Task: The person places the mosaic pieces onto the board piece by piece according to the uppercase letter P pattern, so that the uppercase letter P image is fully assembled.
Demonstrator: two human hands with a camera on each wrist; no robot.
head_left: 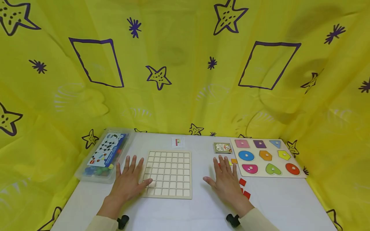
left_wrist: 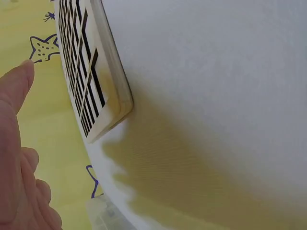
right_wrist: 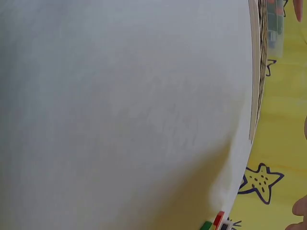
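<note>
In the head view, a square wooden grid board (head_left: 170, 197) with pale cells lies on the white table. My left hand (head_left: 127, 184) is over its left side, fingers straight and spread, thumb overlapping the board. The left wrist view shows that hand (left_wrist: 17, 158) above the table, a shadow beneath it and the board's corner (left_wrist: 108, 108) beside it. To the right of the board, my right hand (head_left: 226, 184) is spread flat with nothing in it. It partly hides several small square tiles, among them a red tile (head_left: 242, 182) and an orange tile (head_left: 234, 161).
At the left stands a clear plastic case (head_left: 108, 154) with a molecule picture and coloured pieces inside. A small printed grid card (head_left: 178, 142) lies behind the board. Back right are a small flat box (head_left: 222, 148) and a knobbed shape puzzle (head_left: 254, 173). Yellow cloth (head_left: 185, 106) surrounds the table.
</note>
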